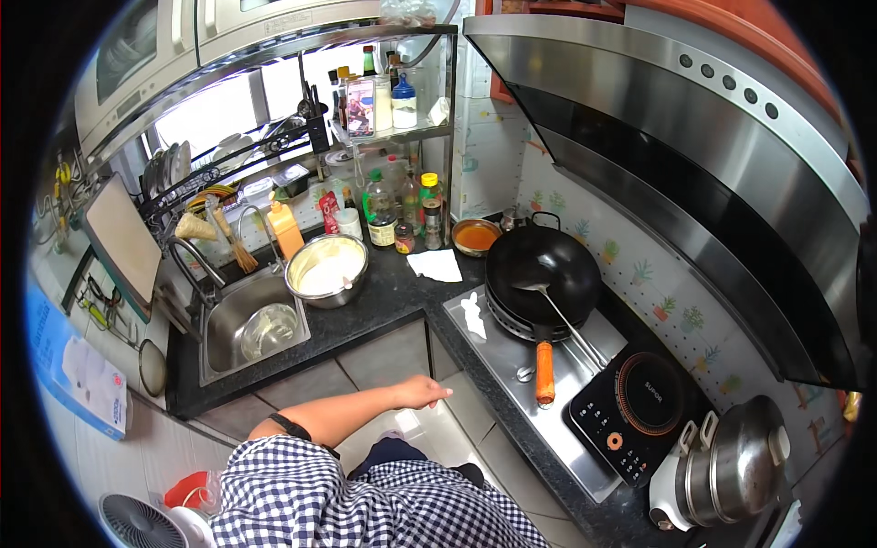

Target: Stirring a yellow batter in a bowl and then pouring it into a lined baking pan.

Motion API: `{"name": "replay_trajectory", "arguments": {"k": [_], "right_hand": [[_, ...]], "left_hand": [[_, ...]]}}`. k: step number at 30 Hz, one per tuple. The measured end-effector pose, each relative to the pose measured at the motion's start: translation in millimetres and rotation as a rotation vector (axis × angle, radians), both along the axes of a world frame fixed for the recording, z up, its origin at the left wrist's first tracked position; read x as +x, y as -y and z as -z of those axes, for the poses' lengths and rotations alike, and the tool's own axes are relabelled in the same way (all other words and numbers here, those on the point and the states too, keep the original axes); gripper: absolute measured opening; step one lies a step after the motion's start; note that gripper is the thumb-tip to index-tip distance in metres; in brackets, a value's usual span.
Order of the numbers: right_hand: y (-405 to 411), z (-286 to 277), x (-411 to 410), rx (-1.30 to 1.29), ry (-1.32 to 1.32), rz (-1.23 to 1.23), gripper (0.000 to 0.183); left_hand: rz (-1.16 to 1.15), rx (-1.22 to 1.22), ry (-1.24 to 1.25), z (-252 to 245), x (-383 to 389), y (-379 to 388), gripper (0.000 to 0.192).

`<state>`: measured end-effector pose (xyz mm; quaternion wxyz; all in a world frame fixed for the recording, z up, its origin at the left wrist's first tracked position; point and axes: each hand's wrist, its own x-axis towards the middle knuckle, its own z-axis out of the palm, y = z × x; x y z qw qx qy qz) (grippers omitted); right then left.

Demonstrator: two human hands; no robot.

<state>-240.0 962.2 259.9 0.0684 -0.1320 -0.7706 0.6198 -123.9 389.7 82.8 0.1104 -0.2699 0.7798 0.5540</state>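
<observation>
My left hand [421, 392] is held out above the tiled floor, before the cabinet fronts, with its fingers curled together and nothing visible in them. My right hand is out of view. Beyond the left hand, a steel bowl [327, 296] of pale batter or dough stands on the dark counter beside the sink. To the right, a black wok [510, 257] with an orange wooden handle [545, 373] sits on the gas hob. A metal spatula [565, 318] rests in it. Behind the wok's left side is a small bowl of orange-brown liquid [476, 237].
The sink [226, 342] holds a clear bowl [269, 330]. Bottles [380, 209] and jars line the counter's back near a white paper sheet [436, 265]. An induction cooker [634, 411] and a steel steamer pot [736, 466] stand at right, below a range hood [658, 116].
</observation>
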Motion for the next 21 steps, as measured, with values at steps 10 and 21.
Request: {"name": "replay_trajectory", "arguments": {"k": [10,21], "right_hand": [[19,-13,24,0.03,0.069,0.025,0.044],[40,-38,56,0.062,0.107,0.02,0.042]], "left_hand": [[0.082,0.096,0.001,23,-15,6,0.056],[-0.155,0.34,0.008,64,25,92,0.054]]}}
